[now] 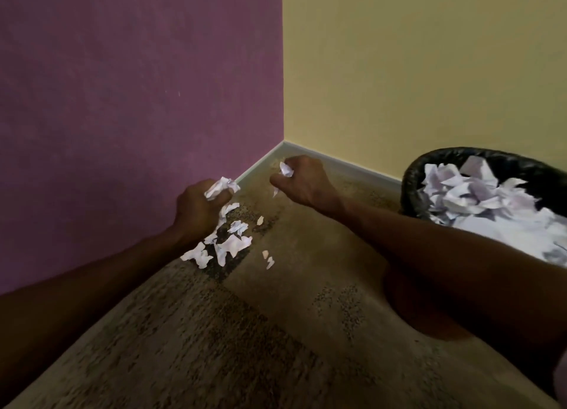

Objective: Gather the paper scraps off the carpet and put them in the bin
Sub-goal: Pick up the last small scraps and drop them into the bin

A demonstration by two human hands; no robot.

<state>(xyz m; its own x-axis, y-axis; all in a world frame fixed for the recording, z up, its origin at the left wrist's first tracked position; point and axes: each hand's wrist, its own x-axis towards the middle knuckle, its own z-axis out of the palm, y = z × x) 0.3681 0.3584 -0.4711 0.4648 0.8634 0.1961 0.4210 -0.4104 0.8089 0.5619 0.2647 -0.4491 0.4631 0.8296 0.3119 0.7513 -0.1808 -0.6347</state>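
Several white paper scraps (228,246) lie on the brown carpet (276,332) near the room corner, with a few tiny bits (267,258) to their right. My left hand (196,207) hovers just above them, fist closed around a crumpled wad of paper (221,187). Further toward the corner, my right hand (299,178) is closed on a small white scrap (286,169). A black-lined bin (412,175) stands at the right, filled with crumpled white paper (478,193).
A purple wall (138,86) on the left meets a yellow wall (414,71) at the corner, with a grey skirting board (352,166) along the floor. Patterned carpet stretches toward me.
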